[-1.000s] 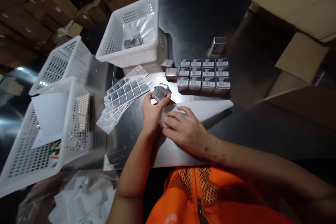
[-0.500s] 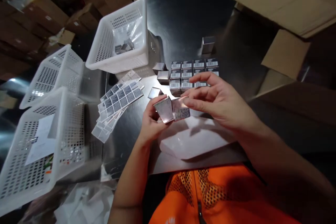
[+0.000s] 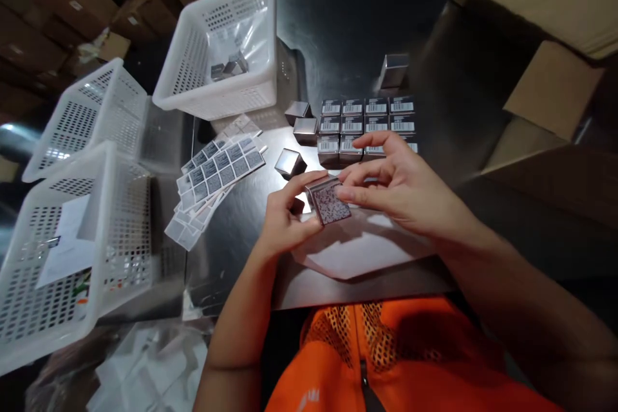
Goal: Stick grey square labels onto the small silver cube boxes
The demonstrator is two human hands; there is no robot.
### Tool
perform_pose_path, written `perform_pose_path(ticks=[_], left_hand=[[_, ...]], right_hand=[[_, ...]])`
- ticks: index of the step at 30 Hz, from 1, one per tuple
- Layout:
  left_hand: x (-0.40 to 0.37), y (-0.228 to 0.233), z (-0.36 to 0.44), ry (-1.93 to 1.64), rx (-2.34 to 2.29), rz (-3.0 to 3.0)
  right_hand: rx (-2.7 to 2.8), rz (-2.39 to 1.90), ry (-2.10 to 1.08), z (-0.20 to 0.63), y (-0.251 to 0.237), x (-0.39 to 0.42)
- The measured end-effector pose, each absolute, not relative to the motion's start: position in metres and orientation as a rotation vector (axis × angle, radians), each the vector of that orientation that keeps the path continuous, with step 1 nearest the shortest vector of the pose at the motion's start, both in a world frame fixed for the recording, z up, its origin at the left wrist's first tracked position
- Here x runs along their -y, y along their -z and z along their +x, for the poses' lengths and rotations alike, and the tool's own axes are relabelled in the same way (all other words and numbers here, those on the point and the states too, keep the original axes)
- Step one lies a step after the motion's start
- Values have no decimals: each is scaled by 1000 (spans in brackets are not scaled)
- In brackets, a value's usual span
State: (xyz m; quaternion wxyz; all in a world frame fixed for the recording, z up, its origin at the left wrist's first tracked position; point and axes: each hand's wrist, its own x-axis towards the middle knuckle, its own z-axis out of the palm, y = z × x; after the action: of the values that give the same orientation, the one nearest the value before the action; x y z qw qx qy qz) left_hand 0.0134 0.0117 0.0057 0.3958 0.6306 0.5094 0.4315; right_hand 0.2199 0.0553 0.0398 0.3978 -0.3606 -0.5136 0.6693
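Observation:
My left hand (image 3: pixel 288 215) is closed around a small silver box (image 3: pixel 313 198), fingers above and thumb below. A square printed sticker (image 3: pixel 333 204) lies against the box's face, its pattern turned toward me. My right hand (image 3: pixel 393 183) pinches the sticker's upper right edge between thumb and forefinger, the other fingers bent above. Just beyond my hands stand rows of dark boxes with barcode labels (image 3: pixel 351 123). Left of these lie a few loose silver boxes (image 3: pixel 290 163). Fanned sticker sheets (image 3: pixel 219 174) rest on the metal table to the left.
A white perforated basket (image 3: pixel 217 100) holding several silver boxes stands at the back left. Two more white baskets (image 3: pixel 103 257) are at the left. One silver box (image 3: pixel 393 71) stands farther back. White backing paper (image 3: pixel 367 248) lies below my hands; open cartons (image 3: pixel 555 90) are at the right.
The sticker in my right hand has come onto the box's face, which was bare and beside it before. My left hand has turned the box slightly. The view has shifted a little.

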Motion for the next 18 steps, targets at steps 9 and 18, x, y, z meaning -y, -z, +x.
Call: perform_pose_path(ticks=[9, 18], left_hand=[[-11, -9, 12, -1076, -1307, 1642], [-10, -10, 13, -1058, -1329, 1618]], right_hand=[[1294, -975, -1672, 217, -46, -53], [1273, -979, -1689, 217, -48, -52]])
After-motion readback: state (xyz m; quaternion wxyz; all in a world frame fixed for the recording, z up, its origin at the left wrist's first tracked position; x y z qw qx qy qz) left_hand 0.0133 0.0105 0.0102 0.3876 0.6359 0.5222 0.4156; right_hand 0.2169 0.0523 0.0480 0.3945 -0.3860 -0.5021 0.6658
